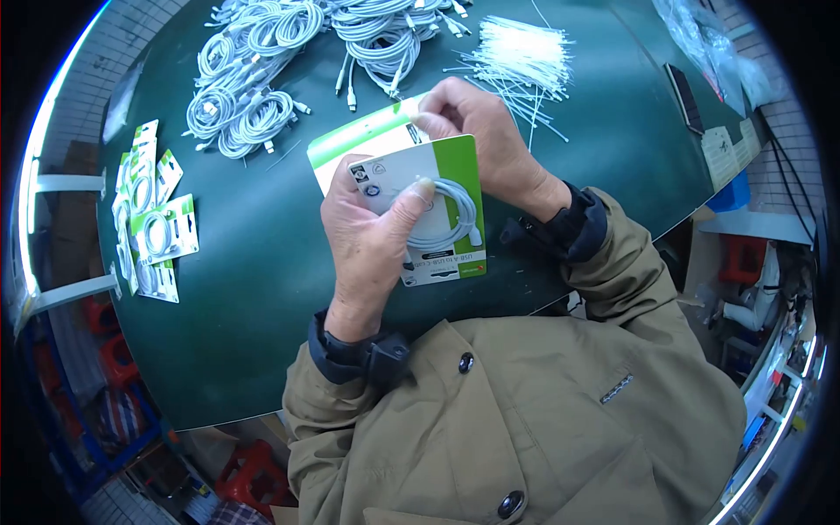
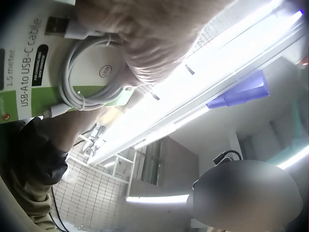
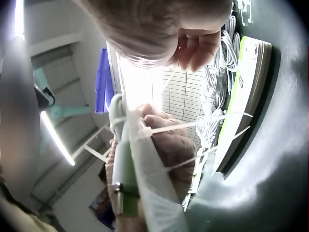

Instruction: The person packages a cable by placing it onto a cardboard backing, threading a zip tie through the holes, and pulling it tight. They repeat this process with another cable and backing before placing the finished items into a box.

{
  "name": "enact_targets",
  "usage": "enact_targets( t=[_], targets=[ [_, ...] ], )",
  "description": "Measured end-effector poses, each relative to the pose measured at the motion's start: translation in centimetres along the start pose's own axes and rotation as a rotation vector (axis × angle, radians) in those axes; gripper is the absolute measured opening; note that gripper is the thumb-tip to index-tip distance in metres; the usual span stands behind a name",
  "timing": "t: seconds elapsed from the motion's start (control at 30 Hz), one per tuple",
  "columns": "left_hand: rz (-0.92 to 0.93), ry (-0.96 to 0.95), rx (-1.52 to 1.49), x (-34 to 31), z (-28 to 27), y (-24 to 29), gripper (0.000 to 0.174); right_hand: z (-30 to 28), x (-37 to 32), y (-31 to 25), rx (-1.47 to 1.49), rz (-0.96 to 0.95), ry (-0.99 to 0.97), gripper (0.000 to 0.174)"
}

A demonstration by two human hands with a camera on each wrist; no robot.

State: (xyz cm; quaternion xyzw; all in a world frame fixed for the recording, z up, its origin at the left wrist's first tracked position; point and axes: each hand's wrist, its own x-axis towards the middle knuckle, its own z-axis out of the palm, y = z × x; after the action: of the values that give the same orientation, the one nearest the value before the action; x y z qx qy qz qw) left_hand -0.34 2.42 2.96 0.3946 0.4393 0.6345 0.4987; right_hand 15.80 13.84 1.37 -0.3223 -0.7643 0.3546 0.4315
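Left hand grips a green-and-white card, thumb in front, fingers largely hidden behind. The right hand bends its fingers by the card's upper edge; whether they pinch the thin strand beside them cannot be told. The card bears a coiled cable; white ties project from its back. Beyond: a partly covered card stack, overlapping carded cables, a tie pile and cable bundles, cropped above

1 held cbl pkg, 1 card stk, 1 zip-tie pile
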Motion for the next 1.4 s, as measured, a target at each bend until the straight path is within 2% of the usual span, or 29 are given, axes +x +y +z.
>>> enact_targets(
  t=[0.07, 0.2, 0.33, 0.37, 0.47, 0.5, 0.6, 0.73, 0.83, 0.97, 1.07, 1.1, 1.2, 1.23, 1.33, 1.4],
  targets=[
    [-0.027, 0.020, -0.069, 0.4, -0.2, -0.2, 0.036, -0.2, 0.1, 0.3, 0.117, 0.238, 0.093, 0.010],
    [-0.030, 0.078, -0.114, 1.0, -1.2, -0.5, 0.036, -1.6, 0.6, 0.6, 0.452, 0.241, 0.220, 0.011],
    [-0.020, 0.120, -0.107, 1.6, -1.9, -0.3, 0.034, -1.2, 0.3, -1.9, 0.362, 0.190, 0.025, 0.019],
    [-0.018, 0.123, -0.102, 1.6, -1.9, -0.2, 0.035, -0.8, 0.0, -2.1, 0.443, 0.206, -0.022, 0.028],
    [-0.004, 0.123, -0.069, 1.6, -1.8, 0.0, 0.038, 0.5, -0.7, -2.4, 0.383, 0.084, -0.051, 0.038],
    [0.009, 0.124, -0.051, 1.6, -1.8, -0.1, 0.039, 0.6, -1.0, -2.5, 0.230, -0.002, -0.021, 0.044],
    [0.033, 0.115, -0.015, 1.8, -1.9, 0.0, 0.041, 0.1, -0.5, -3.4, -0.162, -0.218, -0.065, 0.043],
    [0.073, 0.094, 0.031, 1.6, -2.0, 0.1, 0.041, 0.5, -0.6, -2.6, -0.129, -0.215, -0.062, 0.029],
    [0.091, 0.115, -0.010, 1.4, -1.9, -0.3, 0.040, 0.2, -0.2, -2.2, -0.101, -0.213, -0.092, 0.026],
    [0.080, 0.108, -0.085, 1.3, -2.0, -0.3, 0.038, 0.0, -0.2, -1.8, 0.086, -0.051, -0.155, 0.023],
    [0.094, 0.077, -0.085, 1.4, -2.2, -0.4, 0.038, -0.1, -0.6, -1.9, 0.394, 0.266, -0.205, 0.020],
    [0.082, 0.067, -0.077, 1.5, -2.3, -0.4, 0.037, -0.4, -0.5, -2.3, 0.456, 0.320, -0.228, 0.022],
    [0.044, 0.061, -0.063, 1.7, -2.4, -0.2, 0.039, 0.2, -0.8, -1.5, 0.583, 0.317, -0.143, 0.027],
    [0.031, 0.065, -0.061, 1.7, -2.3, -0.2, 0.040, 0.3, -0.8, -1.6, 0.613, 0.292, -0.151, 0.034],
    [0.081, 0.132, -0.037, 1.6, -1.6, -0.1, 0.045, 0.8, -1.0, -0.7, 0.560, 0.210, -0.103, 0.036],
    [0.104, 0.130, -0.017, 1.6, -1.3, -0.1, 0.047, 1.0, -1.0, -1.2, 0.599, 0.229, -0.059, 0.040]
  ],
)
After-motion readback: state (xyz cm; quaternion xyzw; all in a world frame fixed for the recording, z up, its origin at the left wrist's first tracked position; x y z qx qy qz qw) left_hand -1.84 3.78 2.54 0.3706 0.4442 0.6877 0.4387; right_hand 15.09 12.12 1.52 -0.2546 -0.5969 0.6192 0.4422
